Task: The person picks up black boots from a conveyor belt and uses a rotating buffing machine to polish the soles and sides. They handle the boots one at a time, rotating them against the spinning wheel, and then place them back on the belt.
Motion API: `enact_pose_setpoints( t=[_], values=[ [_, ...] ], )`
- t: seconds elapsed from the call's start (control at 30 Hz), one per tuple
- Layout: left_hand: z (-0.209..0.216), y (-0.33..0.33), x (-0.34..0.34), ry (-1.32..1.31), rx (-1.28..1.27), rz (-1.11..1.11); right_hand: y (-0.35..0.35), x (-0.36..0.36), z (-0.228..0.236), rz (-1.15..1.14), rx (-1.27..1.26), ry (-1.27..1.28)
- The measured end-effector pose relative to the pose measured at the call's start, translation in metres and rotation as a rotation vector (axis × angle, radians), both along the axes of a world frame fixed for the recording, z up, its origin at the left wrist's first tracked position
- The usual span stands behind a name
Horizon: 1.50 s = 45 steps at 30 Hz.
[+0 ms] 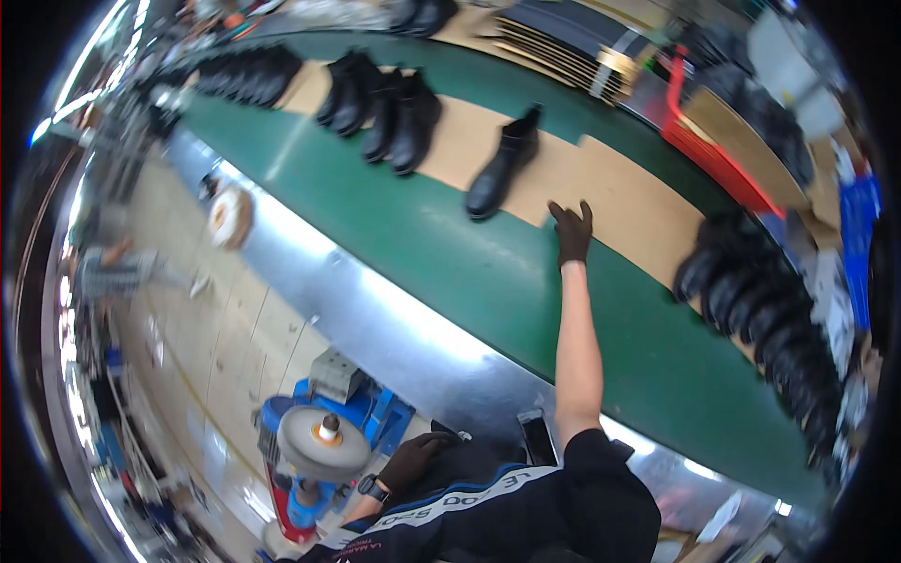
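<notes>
The person's black shirt point(610, 507) with its pale lettered band fills the space nearest the camera, below both hands. From it the right arm stretches forward, and the right hand point(572, 235), in a dark glove, hangs over the edge of a tan cardboard strip point(638, 192) laid along a green belt point(450, 253). Its fingers are spread and nothing shows in its grasp; whether it touches the cardboard I cannot tell. Near that hand, to its left and clear of the fingers, a single black boot point(507, 167) sits on the strip, its toe pointing back toward the person.

Farther left of the hand, more black boots point(405, 122) stand close together; to its right, a tight row of dark footwear point(765, 314) curves back toward the person (rather blurred at the far end).

The left hand point(416, 460), also gloved and with a watch point(374, 488) at the wrist, is low by the body against something black. Its grip is unclear. Just left of it is a grey wheel point(324, 450) on a blue machine; ahead runs a shiny metal ledge point(375, 310).
</notes>
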<state>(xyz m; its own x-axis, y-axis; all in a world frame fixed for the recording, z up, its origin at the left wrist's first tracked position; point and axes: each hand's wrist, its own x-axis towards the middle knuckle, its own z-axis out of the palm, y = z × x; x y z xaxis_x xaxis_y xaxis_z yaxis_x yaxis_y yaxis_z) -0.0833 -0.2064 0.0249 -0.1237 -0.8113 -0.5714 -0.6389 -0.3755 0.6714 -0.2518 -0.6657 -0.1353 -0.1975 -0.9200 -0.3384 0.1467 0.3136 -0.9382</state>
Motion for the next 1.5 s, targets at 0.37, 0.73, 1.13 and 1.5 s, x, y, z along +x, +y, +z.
enact_pose_setpoints(
  t=[0.37, 0.73, 1.13, 1.5],
  values=[
    [0.005, 0.03, 0.012, 0.302, -0.025, 0.698, -0.066, 0.115, 0.015, 0.191, -0.213, 0.066],
    [0.011, 0.032, 0.05, 1.07, -0.52, 0.687, 0.359, 0.042, 0.177, 0.977, -0.563, 0.65],
    [-0.059, 0.241, 0.1, 0.73, -0.598, 0.524, 0.42, 0.083, 0.327, 2.355, -0.067, 0.306],
    [-0.099, 0.271, 0.031, 2.228, -0.192, 1.779, 0.511, -0.052, 0.141, 1.255, 0.972, 0.093]
  ],
)
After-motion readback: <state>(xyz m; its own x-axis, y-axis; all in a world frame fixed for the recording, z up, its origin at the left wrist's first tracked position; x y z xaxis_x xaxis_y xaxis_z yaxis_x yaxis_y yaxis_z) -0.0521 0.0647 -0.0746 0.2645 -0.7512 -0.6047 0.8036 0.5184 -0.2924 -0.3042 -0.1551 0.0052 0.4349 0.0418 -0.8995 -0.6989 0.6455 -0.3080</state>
